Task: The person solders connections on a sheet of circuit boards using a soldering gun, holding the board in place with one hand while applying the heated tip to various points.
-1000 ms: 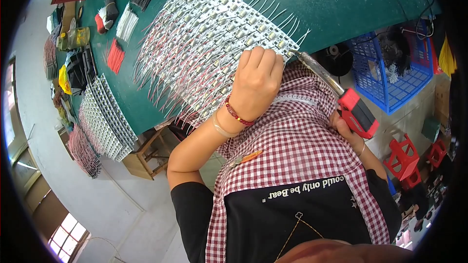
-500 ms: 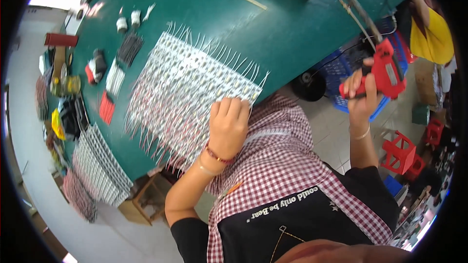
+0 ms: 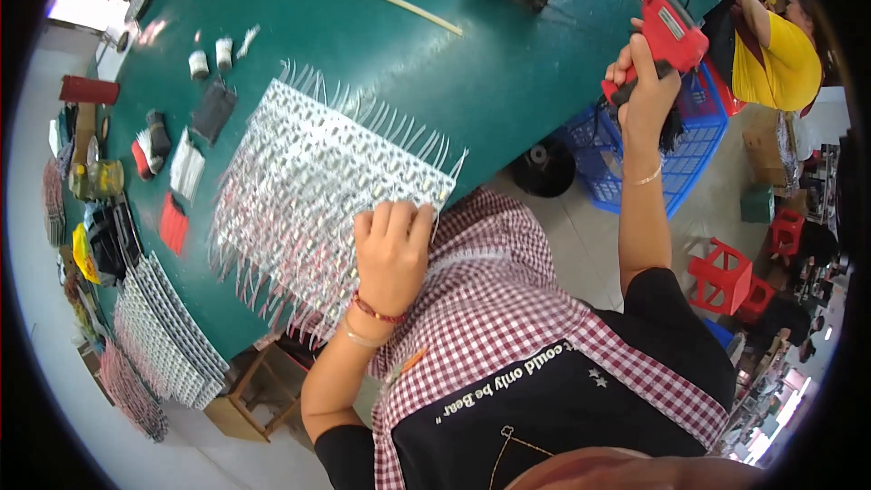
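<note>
A white, bumpy woven panel (image 3: 299,163) lies tilted on the green table, with loose white strands along its far edge and pinkish ones along its near left side. My left hand (image 3: 392,240) is closed over the panel's near right edge, the fingers bent on top and the thumb hidden. At the upper right, my right hand (image 3: 646,82) grips the handle of a red pistol-shaped soldering gun (image 3: 670,25). Its long thin prongs point away from me over the table's far right part.
Bundles of white (image 3: 188,168), black (image 3: 215,111) and red (image 3: 173,223) strips lie on the green table (image 3: 299,9) left of the panel. A blue basket (image 3: 670,177) and red stools (image 3: 721,277) stand at right. A person in yellow (image 3: 780,59) is beyond.
My right hand has moved the soldering gun farther away and up, over the table's right part. My left hand keeps its place on the panel's edge. The whole view has shifted slightly.
</note>
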`<move>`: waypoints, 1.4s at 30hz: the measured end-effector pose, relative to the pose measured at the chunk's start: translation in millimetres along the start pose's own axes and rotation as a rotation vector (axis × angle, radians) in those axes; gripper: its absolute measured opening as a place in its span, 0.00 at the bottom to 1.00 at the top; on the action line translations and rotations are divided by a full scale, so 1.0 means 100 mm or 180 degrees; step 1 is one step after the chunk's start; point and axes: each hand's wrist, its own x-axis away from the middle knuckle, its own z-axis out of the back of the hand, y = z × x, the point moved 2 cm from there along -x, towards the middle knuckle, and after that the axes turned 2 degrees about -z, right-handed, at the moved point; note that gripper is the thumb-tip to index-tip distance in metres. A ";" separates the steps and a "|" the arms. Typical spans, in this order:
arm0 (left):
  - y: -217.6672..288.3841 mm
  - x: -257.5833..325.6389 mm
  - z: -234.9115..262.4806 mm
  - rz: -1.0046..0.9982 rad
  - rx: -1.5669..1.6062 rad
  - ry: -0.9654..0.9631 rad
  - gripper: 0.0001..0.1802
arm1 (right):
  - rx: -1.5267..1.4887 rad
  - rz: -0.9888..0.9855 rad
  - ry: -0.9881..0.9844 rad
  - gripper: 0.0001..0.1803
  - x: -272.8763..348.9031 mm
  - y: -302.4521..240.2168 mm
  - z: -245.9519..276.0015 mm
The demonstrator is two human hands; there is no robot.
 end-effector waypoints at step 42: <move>-0.10 0.04 -0.14 -0.0014 0.0307 0.0404 0.11 | 0.1519 -0.1710 -0.2919 0.10 2.29 0.63 1.16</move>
